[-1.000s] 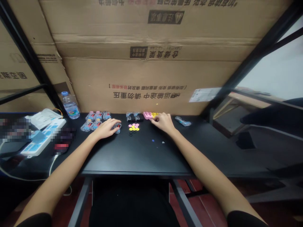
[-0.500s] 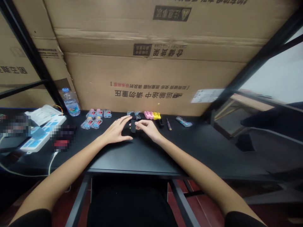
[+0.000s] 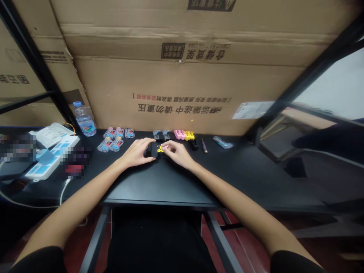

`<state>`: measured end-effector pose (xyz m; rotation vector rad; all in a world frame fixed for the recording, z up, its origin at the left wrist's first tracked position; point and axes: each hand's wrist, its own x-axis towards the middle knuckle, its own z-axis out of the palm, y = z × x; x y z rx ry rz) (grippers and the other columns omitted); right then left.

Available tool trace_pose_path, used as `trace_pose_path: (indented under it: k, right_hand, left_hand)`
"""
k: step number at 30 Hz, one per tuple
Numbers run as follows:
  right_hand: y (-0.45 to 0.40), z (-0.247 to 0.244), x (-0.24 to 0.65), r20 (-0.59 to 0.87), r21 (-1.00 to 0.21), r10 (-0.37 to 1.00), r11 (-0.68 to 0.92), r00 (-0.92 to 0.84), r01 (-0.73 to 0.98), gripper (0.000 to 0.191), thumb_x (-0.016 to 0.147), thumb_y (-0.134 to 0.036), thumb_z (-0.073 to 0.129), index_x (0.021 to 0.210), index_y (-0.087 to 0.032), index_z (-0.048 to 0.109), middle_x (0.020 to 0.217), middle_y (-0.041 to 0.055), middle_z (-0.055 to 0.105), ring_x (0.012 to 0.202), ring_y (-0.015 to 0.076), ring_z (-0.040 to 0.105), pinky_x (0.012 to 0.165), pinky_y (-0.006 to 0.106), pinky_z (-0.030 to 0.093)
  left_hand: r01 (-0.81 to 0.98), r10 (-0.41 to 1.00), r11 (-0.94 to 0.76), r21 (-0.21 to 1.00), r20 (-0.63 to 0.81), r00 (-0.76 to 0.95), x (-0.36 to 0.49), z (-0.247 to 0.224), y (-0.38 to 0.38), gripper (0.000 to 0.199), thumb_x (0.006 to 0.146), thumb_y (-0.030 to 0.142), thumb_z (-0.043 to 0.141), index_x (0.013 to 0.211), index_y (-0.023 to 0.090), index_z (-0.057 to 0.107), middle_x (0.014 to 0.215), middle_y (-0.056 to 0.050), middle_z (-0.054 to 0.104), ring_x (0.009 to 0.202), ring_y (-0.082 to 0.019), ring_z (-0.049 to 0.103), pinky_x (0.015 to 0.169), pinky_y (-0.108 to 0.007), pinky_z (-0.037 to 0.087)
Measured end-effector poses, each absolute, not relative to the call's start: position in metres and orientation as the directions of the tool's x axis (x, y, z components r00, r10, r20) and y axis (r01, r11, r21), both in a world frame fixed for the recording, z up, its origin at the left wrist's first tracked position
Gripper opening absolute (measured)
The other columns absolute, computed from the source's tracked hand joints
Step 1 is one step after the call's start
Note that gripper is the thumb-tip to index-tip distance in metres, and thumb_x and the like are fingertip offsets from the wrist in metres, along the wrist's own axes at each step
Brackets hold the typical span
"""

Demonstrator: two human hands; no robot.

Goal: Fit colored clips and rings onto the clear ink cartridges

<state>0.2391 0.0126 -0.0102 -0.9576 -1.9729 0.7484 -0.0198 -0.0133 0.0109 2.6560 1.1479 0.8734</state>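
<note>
My left hand (image 3: 139,152) is closed around a small black block-like object (image 3: 154,150), thumb below and fingers above. At that object's right side show small yellow round parts (image 3: 160,149) with a bit of pink by them. My right hand (image 3: 176,152) is closed in a pinch at these small parts; its fingertips touch or hold the pink bit, too small to name. Behind the hands lie clear plastic pieces (image 3: 159,134), a pink toothed part (image 3: 179,134) and a yellow toothed part (image 3: 189,135). A black part (image 3: 194,144) sits right of my right hand.
A small screwdriver (image 3: 204,146) and a clear plastic piece (image 3: 223,143) lie to the right. Several clear cases (image 3: 116,144) stand at the left, beyond them a water bottle (image 3: 85,121) and a white power strip (image 3: 54,157). Cardboard (image 3: 182,83) rises behind the black table (image 3: 159,185).
My left hand has closed from spread fingers onto the black object. The black object has turned and shifted left, uncovering the yellow parts. My right fingers have moved from it to the small parts.
</note>
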Motion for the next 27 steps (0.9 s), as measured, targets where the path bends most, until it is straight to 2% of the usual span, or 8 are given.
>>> trace_pose_path:
  k: [2, 4, 7, 11, 17, 23, 25, 27]
  right_hand:
    - [0.016, -0.015, 0.247, 0.418, -0.685, 0.802, 0.587, -0.427, 0.432, 0.038, 0.099, -0.049, 0.063, 0.110, -0.015, 0.077, 0.065, -0.0018, 0.060, 0.059, 0.0144, 0.051, 0.060, 0.027, 0.040]
    - [0.020, -0.019, 0.253, 0.406, -0.635, 0.779, 0.616, -0.478, 0.466, 0.038, 0.100, -0.046, 0.063, 0.115, -0.014, 0.077, 0.065, -0.0019, 0.059, 0.058, 0.0142, 0.050, 0.061, 0.027, 0.039]
    - [0.023, -0.021, 0.256, 0.391, -0.585, 0.744, 0.656, -0.543, 0.477, 0.034, 0.100, -0.040, 0.064, 0.118, -0.015, 0.079, 0.070, -0.0006, 0.062, 0.060, 0.0143, 0.052, 0.062, 0.026, 0.038]
    - [0.021, -0.019, 0.254, 0.329, -0.554, 0.730, 0.663, -0.599, 0.504, 0.027, 0.099, -0.033, 0.068, 0.119, -0.018, 0.080, 0.064, -0.0034, 0.059, 0.058, 0.0137, 0.051, 0.061, 0.025, 0.035]
    - [0.021, -0.019, 0.254, 0.308, -0.552, 0.720, 0.668, -0.622, 0.499, 0.020, 0.099, -0.027, 0.069, 0.110, -0.018, 0.083, 0.071, 0.0010, 0.070, 0.061, 0.0154, 0.057, 0.064, 0.026, 0.041]
    - [0.022, -0.019, 0.255, 0.405, -0.523, 0.667, 0.730, -0.625, 0.440, 0.027, 0.104, -0.035, 0.063, 0.111, -0.019, 0.083, 0.105, 0.0117, 0.076, 0.083, 0.0214, 0.069, 0.076, 0.032, 0.053]
    - [0.022, -0.018, 0.255, 0.427, -0.511, 0.650, 0.747, -0.629, 0.425, 0.031, 0.106, -0.038, 0.058, 0.111, -0.018, 0.082, 0.105, 0.0127, 0.074, 0.090, 0.0236, 0.071, 0.081, 0.035, 0.055]
    - [0.022, -0.018, 0.254, 0.445, -0.520, 0.652, 0.746, -0.614, 0.416, 0.034, 0.108, -0.041, 0.055, 0.106, -0.018, 0.080, 0.100, 0.0117, 0.075, 0.089, 0.0243, 0.071, 0.084, 0.037, 0.055]
  left_hand:
    - [0.616, 0.722, -0.687, 0.387, 0.457, 0.519, -0.021, 0.009, -0.011, 0.064, 0.086, 0.040, 0.082, 0.141, 0.024, 0.054, 0.139, -0.013, 0.068, 0.125, -0.033, 0.066, 0.111, -0.053, 0.048]
    - [0.545, 0.762, -0.647, 0.533, 0.446, 0.469, -0.021, 0.006, -0.010, 0.067, 0.083, 0.043, 0.085, 0.140, 0.024, 0.054, 0.136, -0.012, 0.069, 0.124, -0.032, 0.068, 0.110, -0.053, 0.050]
    - [0.341, 0.823, -0.535, 0.773, 0.387, 0.416, -0.021, 0.002, -0.009, 0.069, 0.085, 0.051, 0.084, 0.140, 0.024, 0.052, 0.141, -0.013, 0.068, 0.132, -0.032, 0.065, 0.114, -0.052, 0.048]
    - [0.038, 0.829, -0.360, 0.932, 0.300, 0.472, -0.018, 0.002, -0.007, 0.055, 0.096, 0.062, 0.067, 0.134, 0.023, 0.062, 0.141, -0.013, 0.070, 0.140, -0.033, 0.060, 0.120, -0.053, 0.044]
    - [-0.226, 0.785, -0.182, 0.957, 0.280, 0.552, -0.009, 0.012, -0.010, 0.069, 0.097, 0.077, 0.047, 0.118, 0.019, 0.078, 0.128, -0.014, 0.078, 0.143, -0.038, 0.058, 0.121, -0.057, 0.043]
    - [-0.275, 0.762, -0.134, 0.952, 0.277, 0.585, -0.012, 0.012, -0.009, 0.077, 0.096, 0.082, 0.043, 0.114, 0.017, 0.080, 0.124, -0.016, 0.080, 0.141, -0.039, 0.060, 0.124, -0.057, 0.038]
    - [-0.259, 0.762, -0.132, 0.957, 0.265, 0.591, -0.013, 0.009, -0.007, 0.079, 0.095, 0.084, 0.043, 0.112, 0.016, 0.080, 0.123, -0.017, 0.079, 0.137, -0.040, 0.063, 0.121, -0.058, 0.042]
    - [-0.215, 0.788, -0.183, 0.959, 0.274, 0.551, -0.014, 0.006, -0.006, 0.070, 0.094, 0.080, 0.055, 0.117, 0.017, 0.076, 0.127, -0.017, 0.077, 0.133, -0.039, 0.066, 0.117, -0.056, 0.046]
